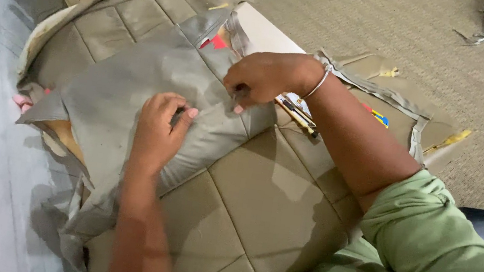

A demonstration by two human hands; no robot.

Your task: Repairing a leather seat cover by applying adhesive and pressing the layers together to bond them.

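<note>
Head view: nearest, the left hand presses flat on a grey leather panel laid over the quilted tan seat cover. Just beyond, the right hand pinches the panel's edge, fingers closed on it. The panel seems mid-alignment; next comes steadying that edge along the cover's seam.

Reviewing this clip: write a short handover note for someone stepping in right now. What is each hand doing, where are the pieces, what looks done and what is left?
Left hand: pressing the grey leatherette panel flat, fingers curled on it.
Right hand: pinched shut at the panel's right edge; what it grips is too small to tell.
The panel lies over a quilted tan seat cover spread on the floor. Tan trim strips sit on the carpet beyond the right arm; small tools lie under the wrist.
Done: panel laid in place.
Left: the edge under the right hand appears unfinished.
</note>
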